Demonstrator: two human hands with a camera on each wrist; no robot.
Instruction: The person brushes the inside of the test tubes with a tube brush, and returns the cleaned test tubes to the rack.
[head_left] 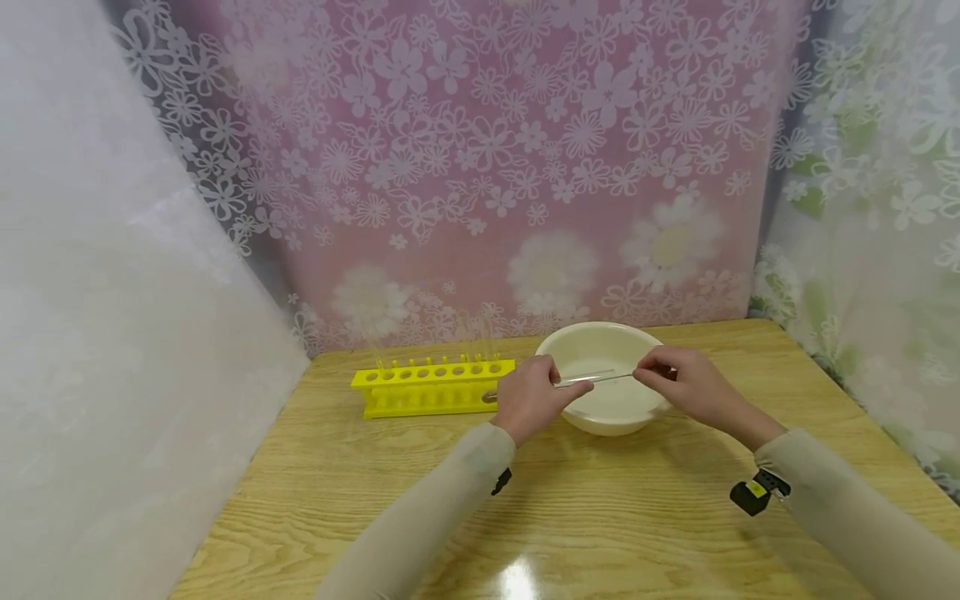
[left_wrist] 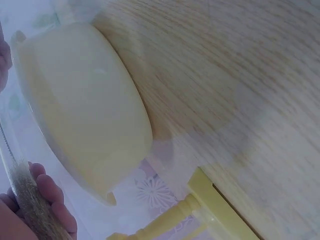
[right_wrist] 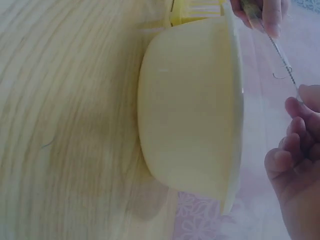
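Observation:
My left hand (head_left: 531,396) grips a clear glass test tube (head_left: 573,381), held almost level above the near part of a cream plastic basin (head_left: 609,423). Inside the tube, within the left hand's grasp, are the pale bristles of a test tube brush (left_wrist: 31,202). The brush's thin twisted wire (right_wrist: 290,75) comes out of the tube's mouth. My right hand (head_left: 693,387) pinches the wire's far end between thumb and fingertips, over the basin's right side. The left fingers partly hide the tube and bristles.
A yellow test tube rack (head_left: 427,408) stands left of the basin, with a few clear tubes (head_left: 487,337) upright in it. Both are on a wood-grain table (head_left: 600,533). A flowered pink curtain (head_left: 480,167) hangs behind, and pale sheets flank both sides.

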